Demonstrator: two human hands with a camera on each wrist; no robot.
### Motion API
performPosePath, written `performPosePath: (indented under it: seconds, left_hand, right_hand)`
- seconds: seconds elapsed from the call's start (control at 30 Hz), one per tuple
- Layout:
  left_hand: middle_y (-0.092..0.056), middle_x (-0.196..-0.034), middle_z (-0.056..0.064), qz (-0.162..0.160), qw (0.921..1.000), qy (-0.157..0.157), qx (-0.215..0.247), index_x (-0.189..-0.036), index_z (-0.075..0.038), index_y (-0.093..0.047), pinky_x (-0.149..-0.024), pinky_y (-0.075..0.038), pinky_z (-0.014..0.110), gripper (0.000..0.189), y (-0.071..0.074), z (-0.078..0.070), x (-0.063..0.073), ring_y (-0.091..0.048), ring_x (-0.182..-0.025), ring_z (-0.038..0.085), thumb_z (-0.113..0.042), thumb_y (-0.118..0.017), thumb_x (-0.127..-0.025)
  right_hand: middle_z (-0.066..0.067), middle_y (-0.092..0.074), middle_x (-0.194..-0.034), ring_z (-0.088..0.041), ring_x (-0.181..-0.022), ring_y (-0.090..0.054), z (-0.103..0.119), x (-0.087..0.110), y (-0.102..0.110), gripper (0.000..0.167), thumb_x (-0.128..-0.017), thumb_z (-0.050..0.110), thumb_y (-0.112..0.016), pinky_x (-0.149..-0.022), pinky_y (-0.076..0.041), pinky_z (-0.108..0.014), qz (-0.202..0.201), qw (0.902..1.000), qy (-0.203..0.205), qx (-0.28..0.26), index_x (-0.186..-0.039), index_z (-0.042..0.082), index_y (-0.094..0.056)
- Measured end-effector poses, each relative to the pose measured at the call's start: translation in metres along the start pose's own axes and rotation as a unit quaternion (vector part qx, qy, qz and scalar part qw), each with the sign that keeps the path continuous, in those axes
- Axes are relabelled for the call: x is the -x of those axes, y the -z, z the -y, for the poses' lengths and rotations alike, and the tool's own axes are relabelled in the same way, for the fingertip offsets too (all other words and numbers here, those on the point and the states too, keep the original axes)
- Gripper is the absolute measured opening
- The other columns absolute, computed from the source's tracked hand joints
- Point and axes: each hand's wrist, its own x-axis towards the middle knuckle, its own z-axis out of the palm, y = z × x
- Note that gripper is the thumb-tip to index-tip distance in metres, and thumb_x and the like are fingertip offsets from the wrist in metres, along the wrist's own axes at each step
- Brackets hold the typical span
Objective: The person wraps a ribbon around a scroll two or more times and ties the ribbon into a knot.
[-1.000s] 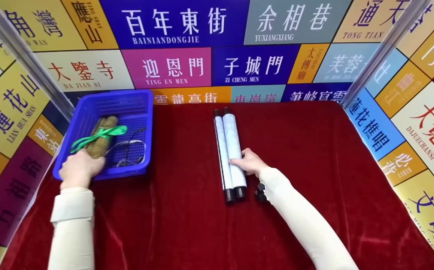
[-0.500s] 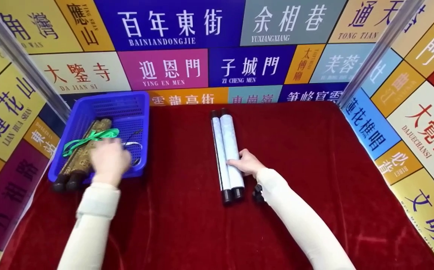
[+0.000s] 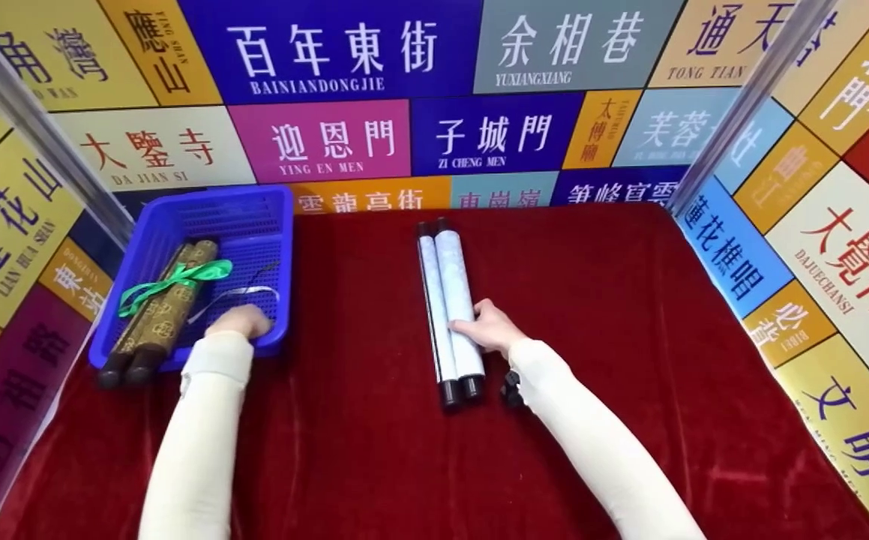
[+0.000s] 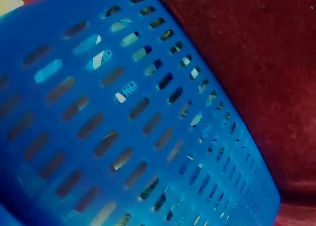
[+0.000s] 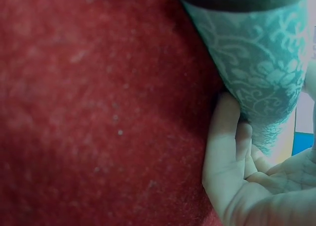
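Observation:
A pale blue floral-patterned scroll (image 3: 458,300), rolled from both ends into two rolls with black end knobs, lies on the red cloth. My right hand (image 3: 488,327) grips its right roll, thumb on top; in the right wrist view, the fingers (image 5: 224,137) lie against its side near the cloth. Inside the near right corner of the blue basket (image 3: 286,247) is my left hand (image 3: 243,321), its fingertips hidden. The left wrist view is filled by the basket's slotted wall (image 4: 103,122). Beside that hand, a brown patterned scroll (image 3: 168,311) tied with a green ribbon (image 3: 213,270) leans over the basket's near rim.
A white ribbon (image 3: 250,290) and a thin dark cord (image 3: 265,274) lie in the basket. Red velvet (image 3: 359,450) covers the table. Panels with Chinese lettering (image 3: 329,139) stand behind and at both sides, with clear posts at the back corners (image 3: 741,112).
My left hand has let go of the brown scroll, now resting across the basket's rim, and has moved right, down into the basket's near right corner. The right hand keeps its hold.

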Motion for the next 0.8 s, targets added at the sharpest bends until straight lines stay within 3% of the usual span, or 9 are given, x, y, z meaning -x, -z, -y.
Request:
performPosePath:
  seconds: [0.2, 0.3, 0.4, 0.6, 0.8]
  left_hand:
    - [-0.049, -0.135, 0.043, -0.092, 0.9949, 0.029, 0.029, -0.131, 0.017, -0.051, -0.104, -0.046, 0.062, 0.054, -0.003, -0.002, -0.004, -0.051, -0.125, 0.056, -0.017, -0.049, -0.089]
    - [-0.054, -0.129, 0.043, -0.156, 0.9858, 0.036, 0.050, -0.127, 0.018, -0.053, -0.098, -0.049, 0.062, 0.051, -0.001, -0.001, -0.006, -0.056, -0.119, 0.057, -0.014, -0.053, -0.087]
    - [-0.059, -0.126, 0.037, -0.204, 0.9743, 0.038, 0.088, -0.120, 0.009, -0.061, -0.096, -0.050, 0.061, 0.040, 0.002, 0.001, -0.006, -0.059, -0.115, 0.054, -0.012, -0.054, -0.086]
    - [-0.063, -0.129, 0.028, -0.253, 0.9535, 0.017, 0.164, -0.119, -0.003, -0.067, -0.100, -0.047, 0.059, 0.037, 0.011, 0.001, -0.005, -0.059, -0.118, 0.051, -0.013, -0.048, -0.089]
    - [-0.064, -0.129, 0.027, -0.264, 0.9484, -0.007, 0.176, -0.123, -0.002, -0.068, -0.098, -0.048, 0.059, 0.042, 0.015, -0.001, -0.001, -0.060, -0.118, 0.049, -0.014, -0.042, -0.091]
  right_hand:
    - [-0.012, -0.058, -0.106, -0.018, -0.086, -0.064, -0.001, -0.001, 0.001, 0.051, -0.086, 0.035, -0.073, -0.070, -0.060, -0.030, -0.003, 1.0000, 0.005, 0.001, -0.115, 0.004, -0.047]
    - [-0.011, -0.058, -0.106, -0.018, -0.086, -0.064, -0.001, 0.000, 0.001, 0.051, -0.086, 0.036, -0.073, -0.071, -0.059, -0.030, -0.006, 0.9999, 0.009, 0.006, -0.115, 0.004, -0.047]
    - [-0.011, -0.058, -0.105, -0.018, -0.087, -0.062, -0.001, 0.000, 0.001, 0.051, -0.086, 0.038, -0.073, -0.072, -0.058, -0.029, -0.009, 0.9998, 0.012, 0.014, -0.115, 0.004, -0.048]
    - [-0.009, -0.057, -0.103, -0.018, -0.088, -0.061, -0.001, 0.002, 0.001, 0.051, -0.086, 0.038, -0.072, -0.072, -0.056, -0.027, -0.013, 0.9995, 0.014, 0.025, -0.115, 0.004, -0.048]
    - [-0.008, -0.058, -0.100, -0.019, -0.090, -0.060, -0.001, 0.002, -0.001, 0.050, -0.085, 0.039, -0.072, -0.075, -0.054, -0.028, -0.019, 0.9991, 0.020, 0.033, -0.112, 0.004, -0.050]
